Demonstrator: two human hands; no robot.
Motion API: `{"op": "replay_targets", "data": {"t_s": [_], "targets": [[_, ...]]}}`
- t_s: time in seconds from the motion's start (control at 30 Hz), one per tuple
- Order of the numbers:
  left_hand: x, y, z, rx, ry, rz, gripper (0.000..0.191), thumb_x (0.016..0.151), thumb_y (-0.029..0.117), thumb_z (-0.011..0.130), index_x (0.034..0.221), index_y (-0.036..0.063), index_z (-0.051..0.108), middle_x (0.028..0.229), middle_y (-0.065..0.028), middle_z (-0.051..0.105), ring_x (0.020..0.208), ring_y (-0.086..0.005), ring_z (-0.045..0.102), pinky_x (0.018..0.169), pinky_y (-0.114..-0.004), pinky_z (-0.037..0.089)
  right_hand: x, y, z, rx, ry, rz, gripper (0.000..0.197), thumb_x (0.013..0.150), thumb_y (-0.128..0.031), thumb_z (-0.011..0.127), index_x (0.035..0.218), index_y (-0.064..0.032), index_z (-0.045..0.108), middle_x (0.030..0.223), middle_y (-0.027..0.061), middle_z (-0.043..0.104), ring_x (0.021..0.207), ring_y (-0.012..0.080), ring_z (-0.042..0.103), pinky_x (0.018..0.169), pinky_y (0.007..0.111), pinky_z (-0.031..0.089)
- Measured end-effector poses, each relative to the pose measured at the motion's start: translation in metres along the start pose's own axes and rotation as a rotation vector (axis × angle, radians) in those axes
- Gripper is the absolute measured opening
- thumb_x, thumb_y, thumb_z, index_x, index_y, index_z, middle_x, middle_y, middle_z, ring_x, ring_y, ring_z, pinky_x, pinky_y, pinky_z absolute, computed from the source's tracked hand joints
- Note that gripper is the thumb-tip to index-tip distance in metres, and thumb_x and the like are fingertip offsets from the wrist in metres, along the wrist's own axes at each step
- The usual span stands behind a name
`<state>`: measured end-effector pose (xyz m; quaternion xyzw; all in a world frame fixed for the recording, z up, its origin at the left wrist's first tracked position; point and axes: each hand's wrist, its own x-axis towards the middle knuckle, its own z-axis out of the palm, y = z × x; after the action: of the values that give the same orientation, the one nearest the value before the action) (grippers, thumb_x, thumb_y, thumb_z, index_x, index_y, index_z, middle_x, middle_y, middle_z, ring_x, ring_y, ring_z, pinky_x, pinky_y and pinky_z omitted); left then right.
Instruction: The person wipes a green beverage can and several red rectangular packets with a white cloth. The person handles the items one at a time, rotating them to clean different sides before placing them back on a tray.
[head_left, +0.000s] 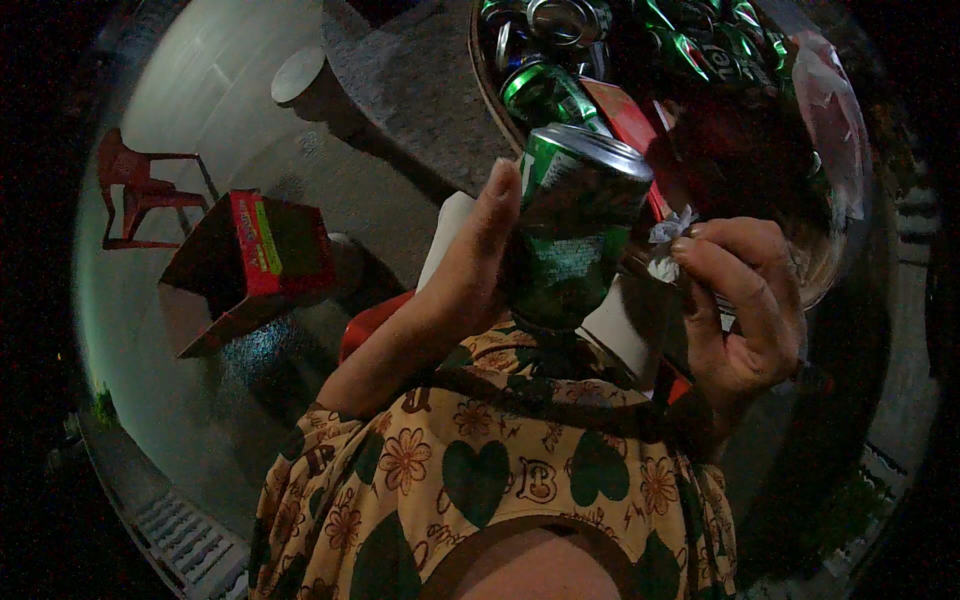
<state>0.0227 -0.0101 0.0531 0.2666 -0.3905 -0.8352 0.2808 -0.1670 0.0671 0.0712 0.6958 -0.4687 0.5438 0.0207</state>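
Note:
My left hand (484, 240) is wrapped around a green drink can (577, 225) in front of my chest. Its shiny metal end faces up and away from me, and printed writing runs along the side. The fingers behind the can are hidden; only the thumb and wrist side show. Just right of the can, my right hand (742, 300) pinches a small crumpled piece of white tissue or paper (667, 244) between thumb and fingers. Beyond both hands, another green can (551, 94) lies among several cans and crumpled shiny green pieces inside a round rim (491, 97).
A red flat box or packet (619, 109) lies among the cans. Thin pinkish plastic (829, 112) hangs over the rim's right side. On the floor at left are an open cardboard box (255, 255), a red plastic armchair (146, 187) and a pale round-topped object (298, 75). Lighting is dim.

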Motion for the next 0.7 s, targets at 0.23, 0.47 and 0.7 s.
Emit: {"op": "replay_targets", "data": {"t_s": [0.23,0.47,0.7], "targets": [[0.002,0.004,-0.001,-0.133,-0.018,-0.091,0.083,0.089,0.07,0.041,0.142,0.0064,0.035,0.131,-0.0154,0.052,0.117,-0.0273,0.054,0.098,-0.042,0.046,-0.002,0.015,-0.012,-0.038,-0.114,-0.077,0.025,0.071,0.004,0.071,0.095,-0.0025,0.069,0.09,0.0117,0.064,0.077,0.0245,0.061,0.066,0.031,0.051],[0.002,-0.001,0.001,-0.169,-0.024,-0.116,0.081,0.089,0.07,0.041,0.138,0.006,0.041,0.123,-0.0152,0.057,0.11,-0.0252,0.059,0.093,-0.039,0.05,-0.001,0.012,0.0,0.058,-0.17,-0.147,0.028,0.068,0.002,0.072,0.096,-0.0025,0.069,0.092,0.012,0.063,0.079,0.0251,0.061,0.069,0.033,0.051],[0.005,0.004,0.005,-0.203,0.041,-0.095,0.076,0.09,0.067,0.043,0.135,0.0055,0.044,0.119,-0.0138,0.06,0.105,-0.0239,0.062,0.089,-0.038,0.053,0.001,-0.005,0.025,0.116,-0.147,-0.105,0.028,0.06,0.0,0.069,0.088,-0.0013,0.067,0.089,0.0116,0.061,0.077,0.028,0.059,0.067,0.036,0.05]]}}
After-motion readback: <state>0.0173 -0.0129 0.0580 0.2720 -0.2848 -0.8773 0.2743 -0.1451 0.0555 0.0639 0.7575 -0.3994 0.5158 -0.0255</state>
